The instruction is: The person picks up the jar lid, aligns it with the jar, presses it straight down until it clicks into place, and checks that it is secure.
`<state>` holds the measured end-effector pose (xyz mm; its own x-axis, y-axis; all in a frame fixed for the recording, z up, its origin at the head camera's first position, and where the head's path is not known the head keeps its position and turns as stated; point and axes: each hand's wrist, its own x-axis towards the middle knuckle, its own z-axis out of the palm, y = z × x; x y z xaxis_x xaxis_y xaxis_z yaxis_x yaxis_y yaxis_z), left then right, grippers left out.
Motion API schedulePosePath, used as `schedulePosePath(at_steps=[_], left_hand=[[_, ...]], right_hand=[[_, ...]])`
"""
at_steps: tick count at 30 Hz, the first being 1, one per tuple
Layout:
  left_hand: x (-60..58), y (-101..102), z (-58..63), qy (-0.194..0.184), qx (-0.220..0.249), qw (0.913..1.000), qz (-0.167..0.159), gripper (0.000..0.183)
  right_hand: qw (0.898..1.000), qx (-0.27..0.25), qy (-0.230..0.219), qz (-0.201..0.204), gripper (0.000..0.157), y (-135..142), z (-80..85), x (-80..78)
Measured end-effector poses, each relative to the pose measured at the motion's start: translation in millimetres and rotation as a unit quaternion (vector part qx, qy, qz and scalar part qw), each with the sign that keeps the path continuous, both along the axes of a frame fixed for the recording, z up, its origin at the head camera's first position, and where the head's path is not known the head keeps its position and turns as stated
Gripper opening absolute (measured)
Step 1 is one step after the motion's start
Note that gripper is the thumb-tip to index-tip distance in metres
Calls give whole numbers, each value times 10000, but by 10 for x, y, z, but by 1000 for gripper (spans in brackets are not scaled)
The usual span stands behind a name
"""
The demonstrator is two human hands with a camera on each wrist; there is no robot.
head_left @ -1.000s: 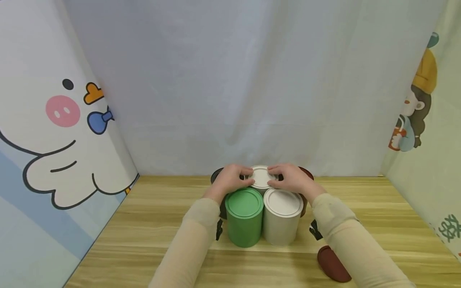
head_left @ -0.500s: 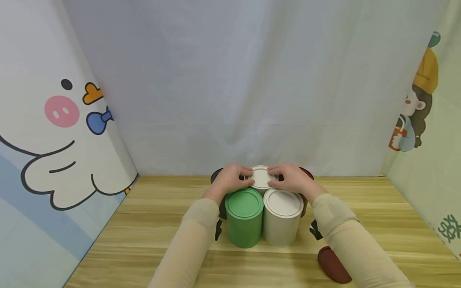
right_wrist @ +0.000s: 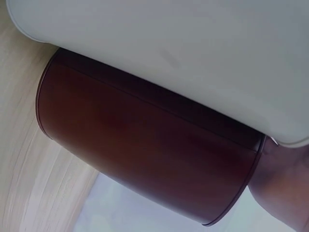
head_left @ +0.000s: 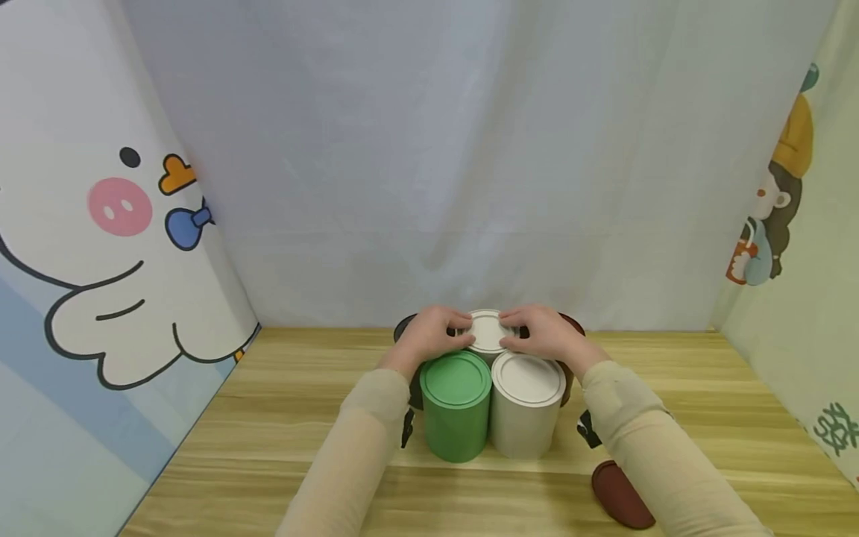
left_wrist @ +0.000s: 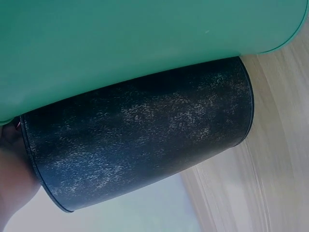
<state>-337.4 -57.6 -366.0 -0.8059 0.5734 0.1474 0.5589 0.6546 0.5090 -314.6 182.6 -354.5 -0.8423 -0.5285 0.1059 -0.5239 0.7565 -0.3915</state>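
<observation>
Five cylindrical cans stand close together on the wood-grain table. In the head view a white-lidded can (head_left: 486, 328) stands at the back middle between my hands. My left hand (head_left: 432, 333) holds this can's left rim with bent fingers and thumb; my right hand (head_left: 540, 334) does likewise at its right rim. A green can (head_left: 456, 406) and a second white can (head_left: 526, 406) stand in front, lids on. The black can (left_wrist: 140, 135) lies under my left hand, the brown can (right_wrist: 145, 135) under my right. Both are mostly hidden from above.
A dark red round lid (head_left: 620, 494) lies on the table (head_left: 268, 447) at the front right, partly behind my right sleeve. A grey-white cloth (head_left: 429, 164) hangs behind the cans. Printed cloths stand at the left and right sides.
</observation>
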Motion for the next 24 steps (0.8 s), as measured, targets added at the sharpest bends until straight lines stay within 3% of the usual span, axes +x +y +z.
schedulePosePath(at_steps=[16,24], left_hand=[[26,-31,-36,-53,284,9996,51,39],[37,-12,-46,105,133,9998,-42,42]], right_hand=[[9999,-103,-34,-96,49,-5,-41,5],[9998,-159,69,-58,48,15,-58,18]])
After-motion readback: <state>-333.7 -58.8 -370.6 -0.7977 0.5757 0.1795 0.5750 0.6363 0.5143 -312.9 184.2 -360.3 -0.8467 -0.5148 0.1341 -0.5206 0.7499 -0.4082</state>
